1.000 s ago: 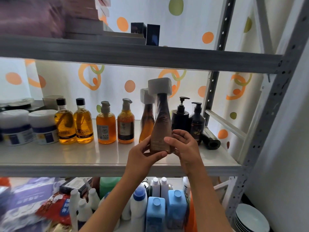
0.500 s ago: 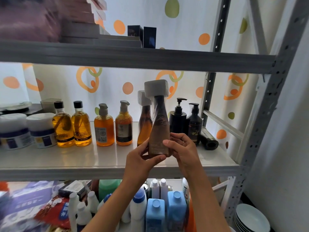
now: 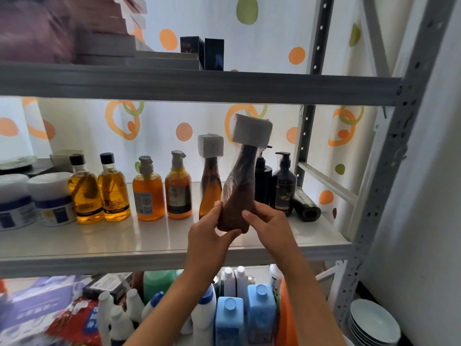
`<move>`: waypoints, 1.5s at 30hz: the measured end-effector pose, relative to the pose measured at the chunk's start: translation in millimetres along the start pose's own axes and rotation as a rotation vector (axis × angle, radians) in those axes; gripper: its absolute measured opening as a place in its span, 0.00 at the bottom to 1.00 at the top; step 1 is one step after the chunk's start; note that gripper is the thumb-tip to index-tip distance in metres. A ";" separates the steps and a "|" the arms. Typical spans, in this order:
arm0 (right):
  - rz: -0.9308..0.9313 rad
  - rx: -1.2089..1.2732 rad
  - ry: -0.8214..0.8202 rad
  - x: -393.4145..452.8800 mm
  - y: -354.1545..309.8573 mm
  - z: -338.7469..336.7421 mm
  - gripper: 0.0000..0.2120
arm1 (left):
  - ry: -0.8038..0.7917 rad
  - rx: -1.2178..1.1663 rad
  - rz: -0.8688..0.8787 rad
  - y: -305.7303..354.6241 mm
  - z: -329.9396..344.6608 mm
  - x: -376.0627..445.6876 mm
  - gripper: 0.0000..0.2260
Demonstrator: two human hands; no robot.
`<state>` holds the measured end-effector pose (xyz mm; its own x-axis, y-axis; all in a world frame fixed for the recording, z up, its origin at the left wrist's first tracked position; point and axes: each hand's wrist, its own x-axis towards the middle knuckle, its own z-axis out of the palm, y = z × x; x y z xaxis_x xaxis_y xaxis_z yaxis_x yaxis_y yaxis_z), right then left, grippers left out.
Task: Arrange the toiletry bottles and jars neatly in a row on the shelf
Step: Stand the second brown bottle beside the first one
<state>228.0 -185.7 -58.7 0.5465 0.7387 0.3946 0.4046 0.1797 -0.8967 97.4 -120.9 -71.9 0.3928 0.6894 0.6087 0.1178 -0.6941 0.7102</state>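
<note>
The brown bottle (image 3: pixel 237 196) with a white wrapped cap is held above the shelf (image 3: pixel 99 243), its long axis tilted with the top leaning right. Both hands grasp its base: the left hand (image 3: pixel 207 236) from the left, the right hand (image 3: pixel 269 221) from the right. A gap waits behind it, between the amber wrapped bottle (image 3: pixel 209 186) and the black pump bottle (image 3: pixel 263 181).

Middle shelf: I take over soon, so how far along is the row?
Done: jars, amber bottles and pump bottles stand lined up on the shelf. In hand: both hands, left hand and right hand, hold a tilted wrapped brown bottle. Left: place it; stand the black bottle lying at right.
</note>
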 end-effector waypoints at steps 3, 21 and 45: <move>-0.021 -0.081 0.018 4.9 5.1 1.3 0.15 | -0.036 -0.016 -0.016 -5.2 4.3 4.0 0.28; 0.024 -0.154 0.279 29.0 52.0 29.7 0.20 | -0.169 0.048 -0.126 -53.1 43.4 37.9 0.07; 0.062 -0.474 0.302 50.5 55.3 54.0 0.20 | -0.113 0.284 -0.118 -82.2 22.1 62.0 0.25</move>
<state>238.4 -103.4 -99.2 0.7373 0.5070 0.4464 0.6118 -0.2212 -0.7594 132.3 -25.7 -100.4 0.4581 0.7522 0.4736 0.4116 -0.6517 0.6370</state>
